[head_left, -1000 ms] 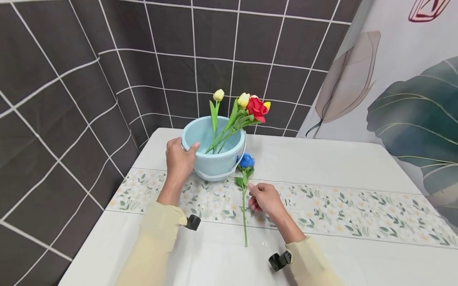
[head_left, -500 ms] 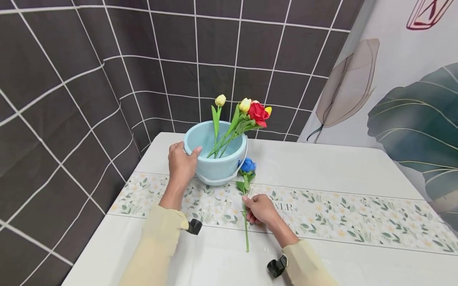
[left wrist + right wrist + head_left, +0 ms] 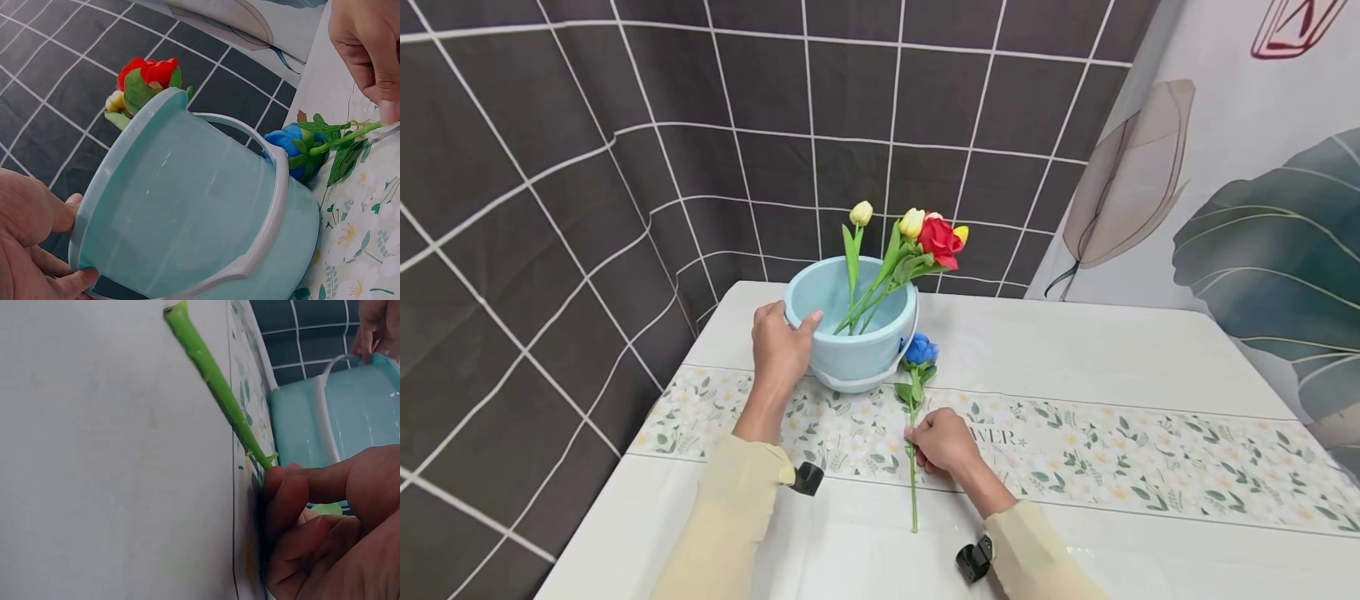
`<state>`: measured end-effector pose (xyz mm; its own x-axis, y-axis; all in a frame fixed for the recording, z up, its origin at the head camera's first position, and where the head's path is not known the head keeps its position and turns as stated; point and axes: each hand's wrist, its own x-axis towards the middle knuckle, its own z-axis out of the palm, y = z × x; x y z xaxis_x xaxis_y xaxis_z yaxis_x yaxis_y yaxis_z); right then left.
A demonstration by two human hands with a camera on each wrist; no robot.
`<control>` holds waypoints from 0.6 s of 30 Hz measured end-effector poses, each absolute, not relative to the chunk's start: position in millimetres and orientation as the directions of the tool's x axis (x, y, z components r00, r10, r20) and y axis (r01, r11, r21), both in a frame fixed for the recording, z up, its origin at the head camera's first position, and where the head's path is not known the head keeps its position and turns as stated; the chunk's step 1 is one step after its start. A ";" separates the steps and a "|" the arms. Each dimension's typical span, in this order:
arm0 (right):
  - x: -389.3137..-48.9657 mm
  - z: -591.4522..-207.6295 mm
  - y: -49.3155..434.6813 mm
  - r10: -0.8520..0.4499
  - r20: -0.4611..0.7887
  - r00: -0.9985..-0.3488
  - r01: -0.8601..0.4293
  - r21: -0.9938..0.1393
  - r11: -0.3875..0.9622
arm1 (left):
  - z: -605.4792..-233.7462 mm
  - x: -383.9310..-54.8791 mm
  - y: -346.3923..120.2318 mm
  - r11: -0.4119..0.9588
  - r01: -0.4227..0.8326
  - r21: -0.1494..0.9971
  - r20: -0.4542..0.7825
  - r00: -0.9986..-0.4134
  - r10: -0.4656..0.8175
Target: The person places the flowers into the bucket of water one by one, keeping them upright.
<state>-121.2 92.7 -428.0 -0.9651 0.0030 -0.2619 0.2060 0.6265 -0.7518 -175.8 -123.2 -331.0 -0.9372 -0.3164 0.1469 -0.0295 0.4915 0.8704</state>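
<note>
On the table stands a light blue bucket (image 3: 853, 360) with a pale handle (image 3: 275, 200). My left hand (image 3: 778, 346) grips its left rim, thumb inside and fingers outside. Inside the bucket lean a red rose (image 3: 940, 240), a pale yellow tulip (image 3: 861, 213) and other yellow tulips, their heads above the rim. Against the bucket's right side lies the head of a blue flower (image 3: 921, 350), its stem pointing toward me. My right hand (image 3: 946, 442) pinches that green stem (image 3: 215, 384) around its middle between thumb and fingers; the cut end sticks out free.
The white table (image 3: 1075, 342) carries a floral printed band (image 3: 1097, 450) across its middle. A dark tiled backdrop (image 3: 850, 100) rises behind and at the left. A leaf-printed curtain (image 3: 1240, 208) hangs at the right.
My right hand has moved left from beside the blue flower onto its stem and now pinches it. My left hand stays on the bucket rim.
</note>
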 end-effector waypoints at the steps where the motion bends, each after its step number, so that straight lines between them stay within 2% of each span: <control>1: -121.2 -428.4 92.3 0.004 -0.255 -0.967 0.199 -0.745 0.637 | -331.1 -175.8 -123.1 0.492 -0.027 0.870 0.150 -0.937 -0.316; 6: -120.6 -429.4 91.8 0.002 -0.236 -0.972 0.182 -0.745 0.642 | -332.0 -175.5 -122.9 0.487 -0.016 0.873 0.156 -0.937 -0.311; 18: -120.0 -429.1 95.3 0.001 -0.241 -0.970 0.216 -0.867 0.449 | -331.7 -175.6 -123.0 0.477 -0.007 0.879 0.160 -0.938 -0.309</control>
<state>-120.0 95.3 -429.1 -0.9705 0.0014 -0.2413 0.2162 0.4493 -0.8669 -175.6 -123.0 -331.7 -0.9376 -0.3086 0.1602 -0.0070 0.4775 0.8786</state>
